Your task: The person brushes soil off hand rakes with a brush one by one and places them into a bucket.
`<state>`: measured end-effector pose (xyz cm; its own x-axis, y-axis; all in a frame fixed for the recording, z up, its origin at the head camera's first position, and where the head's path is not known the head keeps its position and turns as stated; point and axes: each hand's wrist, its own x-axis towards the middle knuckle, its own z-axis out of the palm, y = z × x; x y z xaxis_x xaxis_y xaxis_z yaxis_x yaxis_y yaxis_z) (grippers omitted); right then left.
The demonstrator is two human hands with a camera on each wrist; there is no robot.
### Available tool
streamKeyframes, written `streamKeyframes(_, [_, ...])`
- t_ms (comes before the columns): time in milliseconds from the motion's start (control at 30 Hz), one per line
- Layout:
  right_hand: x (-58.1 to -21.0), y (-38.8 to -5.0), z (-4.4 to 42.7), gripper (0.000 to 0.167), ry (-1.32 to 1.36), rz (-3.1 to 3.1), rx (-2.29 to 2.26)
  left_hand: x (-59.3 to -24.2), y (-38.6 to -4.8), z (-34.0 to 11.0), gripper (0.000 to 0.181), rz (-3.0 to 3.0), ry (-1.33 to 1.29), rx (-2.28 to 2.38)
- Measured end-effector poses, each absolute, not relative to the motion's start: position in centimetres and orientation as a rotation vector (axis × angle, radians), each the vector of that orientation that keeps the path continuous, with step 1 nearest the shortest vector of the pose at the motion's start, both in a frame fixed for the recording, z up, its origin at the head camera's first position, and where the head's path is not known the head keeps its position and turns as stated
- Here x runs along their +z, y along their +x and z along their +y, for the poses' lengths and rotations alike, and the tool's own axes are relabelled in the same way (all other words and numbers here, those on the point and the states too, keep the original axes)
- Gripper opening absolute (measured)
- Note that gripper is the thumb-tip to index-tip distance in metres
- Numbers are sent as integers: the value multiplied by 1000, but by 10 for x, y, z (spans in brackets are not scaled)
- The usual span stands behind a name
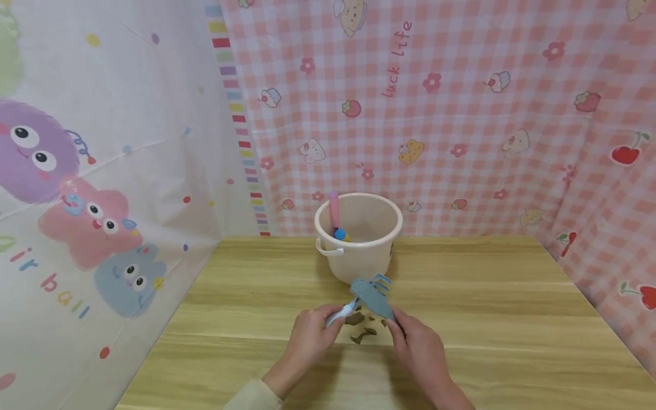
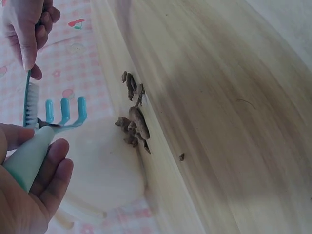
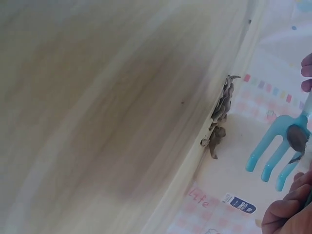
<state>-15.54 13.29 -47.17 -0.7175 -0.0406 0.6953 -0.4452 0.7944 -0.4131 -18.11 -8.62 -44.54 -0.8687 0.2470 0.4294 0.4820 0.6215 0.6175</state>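
My left hand [image 1: 309,337] grips a small hand rake [image 2: 30,156] by its pale handle, its blue tines pointing away. In the right wrist view a dark brown clump [image 3: 296,138] sits on the rake's head. My right hand [image 1: 421,346] holds a brush [image 1: 374,299] with a blue-green back and white bristles. In the left wrist view the bristles are turned to the rake's neck, at or very near it. Below both tools, several brown mud-like clumps [image 2: 138,122] lie on the wooden table [image 1: 492,319].
Just beyond the tools stands a cream bucket [image 1: 359,262], its handle hanging at the front left. A pink-handled tool [image 1: 334,209] leans inside it, beside a blue piece [image 1: 340,234]. Patterned cloths hang behind the table and along both sides.
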Motion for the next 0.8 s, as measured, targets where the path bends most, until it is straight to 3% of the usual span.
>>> streamKeyframes(600, [-465, -161, 151, 23, 57, -2494, 800, -458, -184, -91, 28, -2274, -779, -482])
streamKeyframes(800, [-461, -158, 142, 24, 243, -2437, 810, -459, -185, -91, 32, -2258, -783, -409])
